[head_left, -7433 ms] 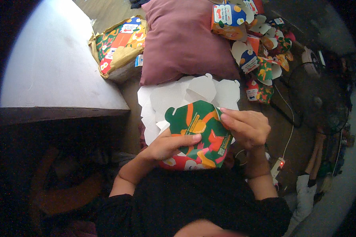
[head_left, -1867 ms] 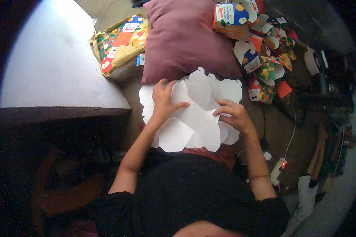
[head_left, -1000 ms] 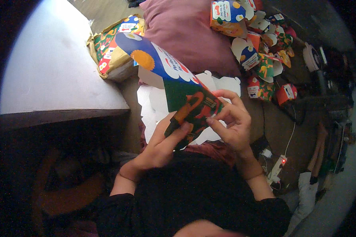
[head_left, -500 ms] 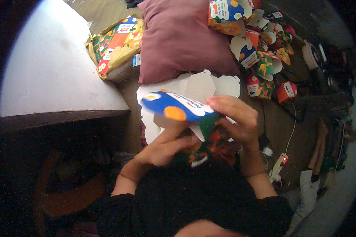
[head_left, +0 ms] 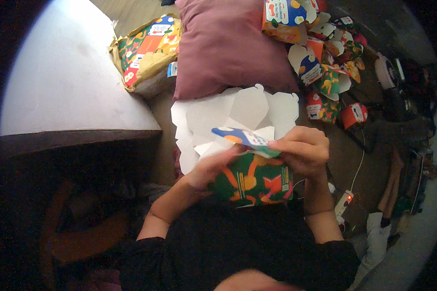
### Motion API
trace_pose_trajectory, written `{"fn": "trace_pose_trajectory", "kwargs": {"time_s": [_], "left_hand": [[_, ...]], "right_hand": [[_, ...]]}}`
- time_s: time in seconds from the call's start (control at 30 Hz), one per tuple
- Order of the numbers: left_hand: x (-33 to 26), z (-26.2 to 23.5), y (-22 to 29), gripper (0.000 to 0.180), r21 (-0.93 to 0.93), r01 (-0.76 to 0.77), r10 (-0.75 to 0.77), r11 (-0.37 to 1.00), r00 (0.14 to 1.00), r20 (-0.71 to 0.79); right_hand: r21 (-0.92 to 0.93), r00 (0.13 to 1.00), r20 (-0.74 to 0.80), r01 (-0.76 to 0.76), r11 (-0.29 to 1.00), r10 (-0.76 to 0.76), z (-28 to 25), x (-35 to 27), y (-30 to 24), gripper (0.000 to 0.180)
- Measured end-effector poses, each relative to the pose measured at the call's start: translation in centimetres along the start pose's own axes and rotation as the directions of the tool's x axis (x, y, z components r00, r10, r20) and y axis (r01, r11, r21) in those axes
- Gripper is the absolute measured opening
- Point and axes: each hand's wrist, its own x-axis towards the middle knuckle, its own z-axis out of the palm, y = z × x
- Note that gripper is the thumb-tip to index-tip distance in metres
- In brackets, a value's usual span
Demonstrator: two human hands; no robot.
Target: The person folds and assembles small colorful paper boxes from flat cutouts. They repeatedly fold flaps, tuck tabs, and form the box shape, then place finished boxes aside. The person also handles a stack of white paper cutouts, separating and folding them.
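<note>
Head view: left hand and right hand pinch a half-folded printed carton, inside hidden.

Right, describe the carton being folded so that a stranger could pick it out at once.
Start at the big maroon cushion at the top and come down over the stack of blank white carton sheets to the two hands. The printed carton is between the left hand and the right hand, green with orange figures and a blue and white flap. It alone is held; the other printed cartons lie on the floor.

Green-and-orange printed carton in both hands, white flat carton blanks just beyond, folded colourful cartons far right.
</note>
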Motion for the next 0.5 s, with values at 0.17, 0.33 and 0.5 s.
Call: {"fn": "trace_pose_trajectory", "kwargs": {"time_s": [0.17, 0.33, 0.5], "left_hand": [[-0.4, -0.4, -0.2, 0.068, 0.428, -0.27, 0.167, 0.862, 0.95, 0.262], [-0.2, 1.5, 0.1, 0.044, 0.365, -0.027, 0.095, 0.931, 0.981, -0.17], [-0.4, 2.4, 0.4, 0.046, 0.283, 0.012, 0.036, 0.959, 0.986, -0.164]], "right_hand": [[-0.099, 0.991, -0.133, 0.018, 0.995, -0.031, -0.1, 0.0, 0.1, 0.032], [-0.077, 0.995, 0.058, 0.088, 0.993, -0.084, -1.7, 0.8, -0.1, 0.028], [-0.025, 0.985, 0.137, 0.11, 0.994, -0.106, -2.4, 1.2, -0.2, 0.028]]}}
